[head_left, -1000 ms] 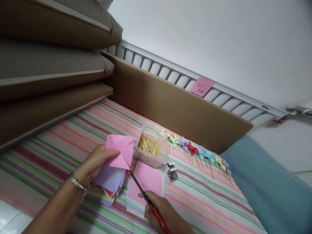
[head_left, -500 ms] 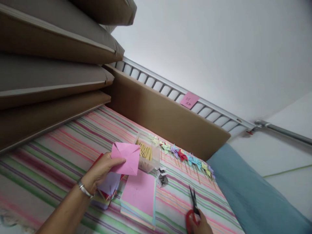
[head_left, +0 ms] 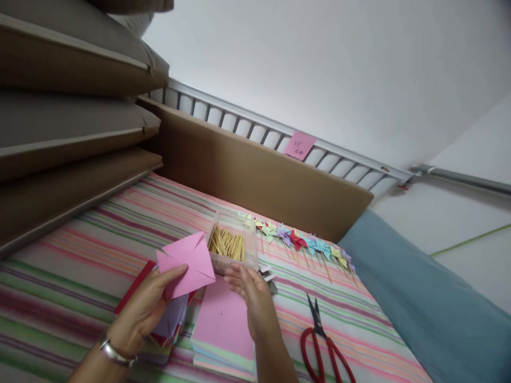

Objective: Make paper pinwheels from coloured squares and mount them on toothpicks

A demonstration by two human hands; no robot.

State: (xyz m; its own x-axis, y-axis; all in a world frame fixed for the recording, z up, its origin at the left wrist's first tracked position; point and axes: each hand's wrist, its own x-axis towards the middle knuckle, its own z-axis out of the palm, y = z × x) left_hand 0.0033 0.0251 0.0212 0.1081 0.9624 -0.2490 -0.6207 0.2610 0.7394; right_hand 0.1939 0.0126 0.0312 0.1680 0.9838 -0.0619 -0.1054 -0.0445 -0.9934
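My left hand (head_left: 146, 300) pinches a pink paper square (head_left: 189, 263) whose corners have slits cut in toward the middle. Fingers stretched and holding nothing, my right hand (head_left: 252, 298) hovers over a stack of coloured paper (head_left: 223, 324) with a pink sheet on top. Red-handled scissors (head_left: 317, 332) lie on the striped cloth to the right, blades slightly apart. Beneath my left hand is a pile of cut paper squares (head_left: 172, 322), purple and red among them. A clear plastic box (head_left: 250, 242) of short wooden sticks (head_left: 227, 243) stands just beyond my hands.
Several paper pinwheels (head_left: 297, 240) on sticks lie in a row along a brown board (head_left: 255, 170). A small metallic item (head_left: 269, 279) is partly behind my right hand. Stacked cushions (head_left: 75, 122) rise at the left; blue fabric (head_left: 399, 298) hangs at the right.
My right hand has let go of the scissors, which now lie on the cloth, and moved left toward the pink square. The square has turned in my left hand.
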